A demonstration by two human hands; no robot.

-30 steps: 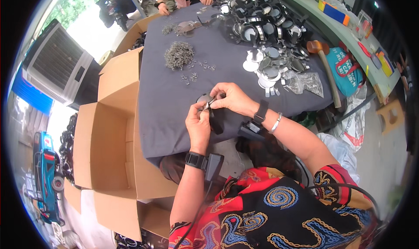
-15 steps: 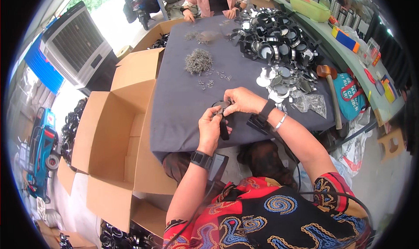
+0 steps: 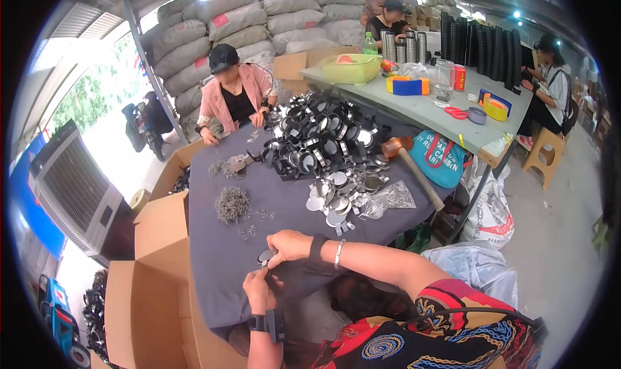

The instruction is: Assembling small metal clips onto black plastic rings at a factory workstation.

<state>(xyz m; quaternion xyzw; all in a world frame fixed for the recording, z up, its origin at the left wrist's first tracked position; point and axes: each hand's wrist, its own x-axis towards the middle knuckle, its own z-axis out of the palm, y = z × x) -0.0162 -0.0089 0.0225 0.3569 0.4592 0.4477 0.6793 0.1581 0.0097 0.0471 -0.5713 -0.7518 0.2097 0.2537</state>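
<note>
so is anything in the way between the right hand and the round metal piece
Nothing visible is: the right hand is at the edge of the round metal piece. The left hand is on the near side, not between them.

Big sacks (image 3: 236,13) are piled high at the back. A light green basket (image 3: 352,73) sits near a green bottle (image 3: 370,44). A yellow stool (image 3: 545,150) is on the right. Maybe a motorbike (image 3: 152,128) stands on the left.
</note>
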